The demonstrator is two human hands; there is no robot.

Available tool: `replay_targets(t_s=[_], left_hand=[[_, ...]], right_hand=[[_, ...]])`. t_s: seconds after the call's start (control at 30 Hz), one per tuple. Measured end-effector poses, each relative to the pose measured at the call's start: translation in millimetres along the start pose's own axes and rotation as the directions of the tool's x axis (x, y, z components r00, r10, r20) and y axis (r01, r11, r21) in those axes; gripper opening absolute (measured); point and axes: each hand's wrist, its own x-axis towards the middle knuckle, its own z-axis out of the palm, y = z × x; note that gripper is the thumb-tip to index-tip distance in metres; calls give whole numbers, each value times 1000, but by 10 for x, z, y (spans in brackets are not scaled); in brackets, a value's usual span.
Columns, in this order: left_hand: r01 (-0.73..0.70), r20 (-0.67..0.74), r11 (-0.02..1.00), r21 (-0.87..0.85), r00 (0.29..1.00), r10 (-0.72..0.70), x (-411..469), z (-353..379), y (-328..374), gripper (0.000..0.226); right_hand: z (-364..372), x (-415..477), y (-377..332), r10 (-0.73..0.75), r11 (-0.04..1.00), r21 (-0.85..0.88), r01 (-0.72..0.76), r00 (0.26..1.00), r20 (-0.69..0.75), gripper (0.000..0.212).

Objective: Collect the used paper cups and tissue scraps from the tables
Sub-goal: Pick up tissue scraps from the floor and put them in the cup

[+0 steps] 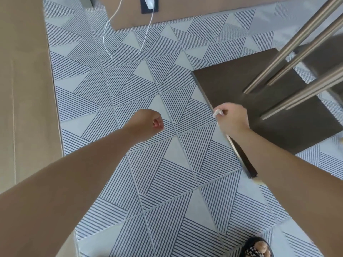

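My right hand (233, 119) is closed around a small white tissue scrap (217, 112), which pokes out past the fingers. The hand hovers above the near left edge of a dark brown square table base (228, 84) on the floor. My left hand (148, 121) is curled into a loose fist over the patterned floor, to the left of the right hand; I see nothing in it. No paper cups are in view.
Brushed metal legs (297, 45) rise from the dark base at the right. A tan bench or wall panel (24, 80) runs along the left. A white charger cable (128, 43) hangs from a wall outlet (149, 4) at the top. My sandalled foot (257, 247) stands on the striped tile floor (167, 182).
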Motion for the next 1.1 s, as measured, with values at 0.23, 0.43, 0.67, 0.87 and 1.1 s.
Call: replay_targets(t_s=[0.23, 0.43, 0.67, 0.87, 1.1], left_hand=[[-108, 131, 993, 37, 986, 102, -25, 379, -24, 4], [-81, 167, 996, 37, 983, 74, -49, 612, -82, 2], [-90, 225, 994, 60, 972, 75, -119, 702, -80, 3], [-80, 235, 995, 53, 970, 65, -127, 753, -71, 3], [-81, 231, 996, 46, 971, 68, -107, 783, -89, 3]], right_hand=[[484, -502, 404, 5, 999, -53, 10, 964, 265, 13], [810, -751, 718, 59, 992, -124, -21, 946, 319, 12], [946, -797, 714, 95, 992, -107, -71, 967, 237, 9], [976, -783, 716, 95, 992, -101, -72, 966, 240, 12], [994, -756, 730, 6, 975, -215, 61, 954, 300, 14]])
